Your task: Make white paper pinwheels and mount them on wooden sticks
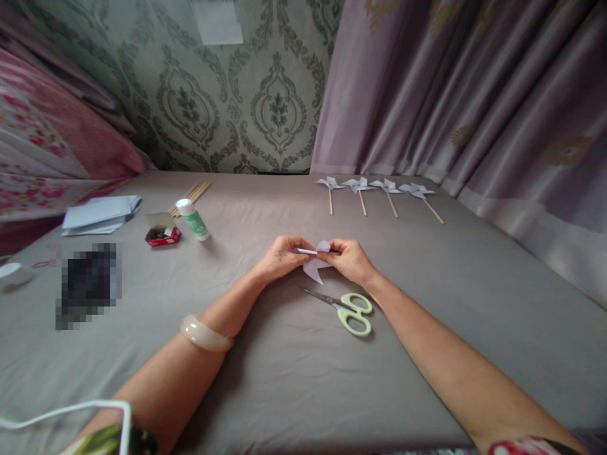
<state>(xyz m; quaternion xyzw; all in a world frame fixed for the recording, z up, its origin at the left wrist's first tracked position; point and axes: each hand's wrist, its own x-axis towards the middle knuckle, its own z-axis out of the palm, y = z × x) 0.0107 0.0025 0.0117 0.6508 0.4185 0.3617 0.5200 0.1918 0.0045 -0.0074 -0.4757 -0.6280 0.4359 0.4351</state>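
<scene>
Between my two hands, above the middle of the cloth, is a white paper pinwheel with one blade pointing down toward me. My left hand pinches its left side, where a folded edge shows. On the other side, my right hand grips the paper near a small rounded curl at the top. Fingertips of both hands hide the centre. Just below them lies a pair of scissors with light green handles, blades partly apart and pointing left.
Several finished pinwheels on sticks lie in a row at the back right. Leftward are a glue bottle, a small red box, wooden sticks, stacked paper, a blurred dark object and a white roll.
</scene>
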